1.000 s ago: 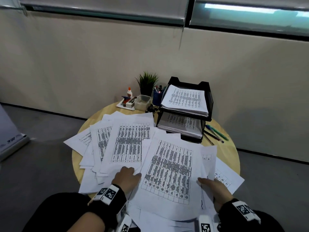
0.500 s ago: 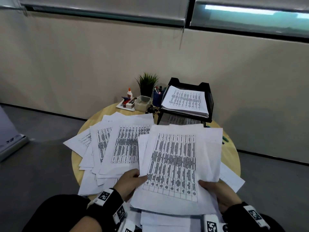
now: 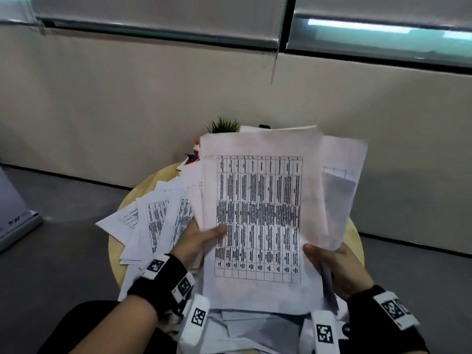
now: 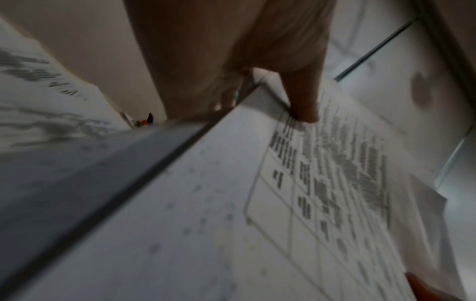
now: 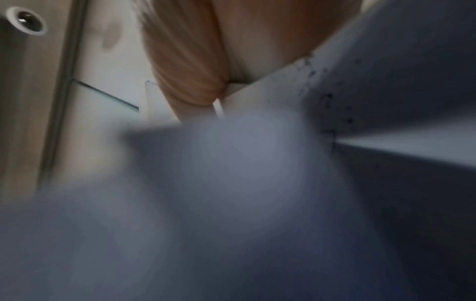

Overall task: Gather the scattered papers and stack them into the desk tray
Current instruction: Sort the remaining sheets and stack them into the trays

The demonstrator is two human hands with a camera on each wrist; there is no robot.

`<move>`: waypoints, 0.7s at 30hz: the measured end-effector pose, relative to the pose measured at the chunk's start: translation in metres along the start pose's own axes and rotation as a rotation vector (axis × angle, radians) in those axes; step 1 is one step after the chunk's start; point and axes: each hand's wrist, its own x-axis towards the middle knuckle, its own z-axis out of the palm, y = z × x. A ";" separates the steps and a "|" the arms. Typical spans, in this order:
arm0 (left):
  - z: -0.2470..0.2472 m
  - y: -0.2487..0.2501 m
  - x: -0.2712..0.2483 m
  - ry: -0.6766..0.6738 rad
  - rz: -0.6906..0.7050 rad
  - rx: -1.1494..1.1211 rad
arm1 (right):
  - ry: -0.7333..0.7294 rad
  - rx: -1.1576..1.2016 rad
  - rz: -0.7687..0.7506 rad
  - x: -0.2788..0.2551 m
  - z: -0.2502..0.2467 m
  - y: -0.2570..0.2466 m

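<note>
— Above the round table [image 3: 116,241], what's raised?
— A sheaf of papers [image 3: 258,218], tilted up — left hand [image 3: 194,242] pinching its nine o'clock edge, thumb on top.
— The right hand [image 3: 337,267]?
— Clamped on the four o'clock edge. Loose sheets [image 3: 153,221] lie at nine o'clock.

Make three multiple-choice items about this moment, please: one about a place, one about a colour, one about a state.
1. Where do the loose printed sheets lie?
A. on the round wooden table, left of the raised bundle
B. on the floor
C. in a drawer

2. What colour is the small spiky plant?
A. red
B. green
C. yellow

3. How is the white bundle of printed papers?
A. flat on the table
B. lifted, gripped by left hand and right hand
C. rolled up

Key: 1 A, sheets fan over the tabletop; 2 B, green leaves; 3 B, thumbs press its front.
</note>
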 end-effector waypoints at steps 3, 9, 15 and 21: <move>-0.001 0.029 0.008 -0.046 0.033 -0.086 | -0.042 -0.013 -0.067 0.003 0.015 -0.024; 0.013 0.069 0.018 0.027 0.295 -0.067 | 0.039 -0.035 -0.210 0.019 0.035 -0.056; 0.016 0.063 0.024 -0.006 0.307 0.007 | 0.026 -0.046 -0.251 0.018 0.041 -0.059; 0.021 0.038 0.028 -0.039 0.178 0.065 | 0.050 0.092 -0.205 0.026 0.045 -0.027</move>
